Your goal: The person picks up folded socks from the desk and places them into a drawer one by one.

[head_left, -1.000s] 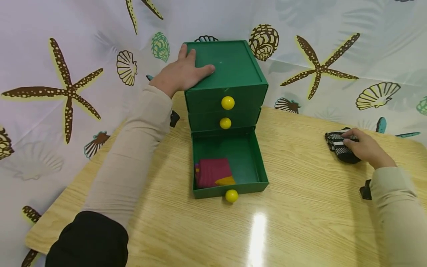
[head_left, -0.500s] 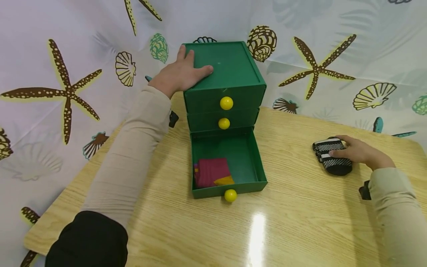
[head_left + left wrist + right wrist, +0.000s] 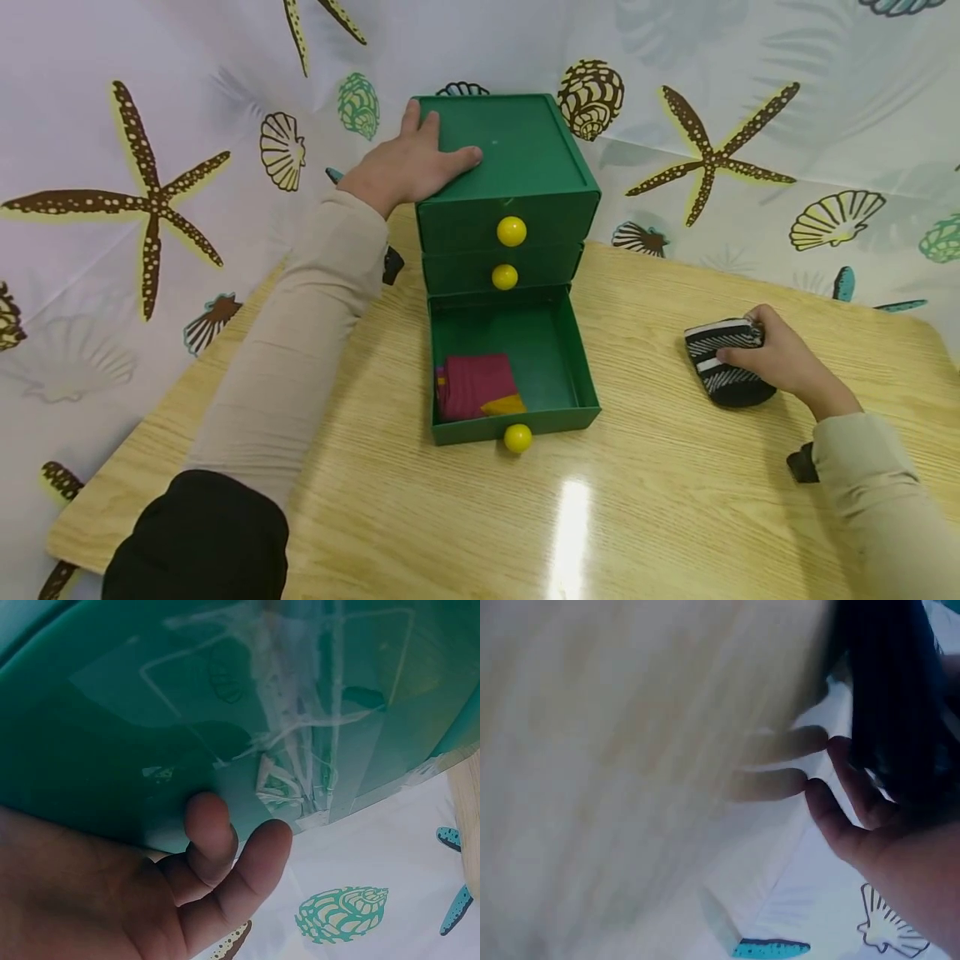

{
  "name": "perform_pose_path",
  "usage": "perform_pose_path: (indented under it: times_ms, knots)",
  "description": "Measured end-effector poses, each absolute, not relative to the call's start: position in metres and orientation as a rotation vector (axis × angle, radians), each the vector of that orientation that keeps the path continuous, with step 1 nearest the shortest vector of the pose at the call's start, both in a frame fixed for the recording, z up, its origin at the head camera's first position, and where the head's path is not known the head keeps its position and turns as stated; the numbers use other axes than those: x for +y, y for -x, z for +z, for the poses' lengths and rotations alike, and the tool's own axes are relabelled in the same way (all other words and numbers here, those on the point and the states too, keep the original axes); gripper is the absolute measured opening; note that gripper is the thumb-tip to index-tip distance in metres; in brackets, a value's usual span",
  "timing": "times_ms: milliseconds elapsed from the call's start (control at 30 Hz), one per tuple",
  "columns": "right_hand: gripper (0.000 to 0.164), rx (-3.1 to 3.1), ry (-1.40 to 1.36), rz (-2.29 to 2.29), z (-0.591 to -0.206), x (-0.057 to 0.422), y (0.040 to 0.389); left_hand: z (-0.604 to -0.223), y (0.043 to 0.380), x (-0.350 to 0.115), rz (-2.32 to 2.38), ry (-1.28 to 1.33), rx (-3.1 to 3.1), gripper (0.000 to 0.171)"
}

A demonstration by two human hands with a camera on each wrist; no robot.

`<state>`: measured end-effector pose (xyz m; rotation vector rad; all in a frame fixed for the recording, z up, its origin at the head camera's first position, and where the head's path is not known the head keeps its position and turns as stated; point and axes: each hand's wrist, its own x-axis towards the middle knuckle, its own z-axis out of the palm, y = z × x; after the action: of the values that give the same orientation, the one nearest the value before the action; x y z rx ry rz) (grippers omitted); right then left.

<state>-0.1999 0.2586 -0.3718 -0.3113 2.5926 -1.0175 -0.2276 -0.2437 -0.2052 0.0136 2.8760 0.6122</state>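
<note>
A small green drawer unit [image 3: 517, 142] with yellow knobs stands on the table. My left hand [image 3: 412, 162] rests on its top at the left edge, thumb spread inward. In the left wrist view, two fingers [image 3: 259, 862] lie beside the taped green side [image 3: 112, 727]. On the right, my right hand [image 3: 776, 354] grips a folded black-and-white patterned sock [image 3: 723, 358], thumb on top. The right wrist view shows the dark sock [image 3: 892, 690] in the grip, with fingertips right at the tabletop. The bottom drawer [image 3: 543, 350] is pulled out, with a folded maroon sock [image 3: 480, 387] inside, at its left.
The wooden table [image 3: 645, 500] spreads around the unit. Behind it hangs a white cloth [image 3: 510, 42] printed with starfish and shells. The upper two drawers, with a top knob [image 3: 512, 231] and a middle knob [image 3: 505, 277], are closed.
My right hand has moved left and slightly nearer with the patterned sock, its thumb and fingers closing round it. My left hand stays on the drawer unit.
</note>
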Motion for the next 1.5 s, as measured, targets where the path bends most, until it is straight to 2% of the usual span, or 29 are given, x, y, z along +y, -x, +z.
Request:
perform_pose_path:
  times_ms: [267,367,633,1100,1500]
  knots:
    - [0.085,2.690,0.255,-1.178,-0.372,0.240,0.193,-0.209,0.229,-0.244,0.612,-0.009,2.873,0.094]
    - [0.089,2.695,0.294,-1.204,-0.367,0.232,0.192,-0.209,0.230,-0.244,0.612,-0.012,2.872,0.093]
    - [0.084,2.667,0.365,-1.289,-0.346,0.201,0.181,-0.207,0.231,-0.243,0.628,-0.017,2.877,0.093]
    - [0.072,2.485,0.593,-1.550,-0.303,0.133,0.140,-0.209,0.230,-0.244,0.625,-0.014,2.887,0.093]
    - [0.072,2.290,0.763,-1.698,-0.302,0.089,0.123,-0.210,0.228,-0.244,0.638,-0.014,2.881,0.093]
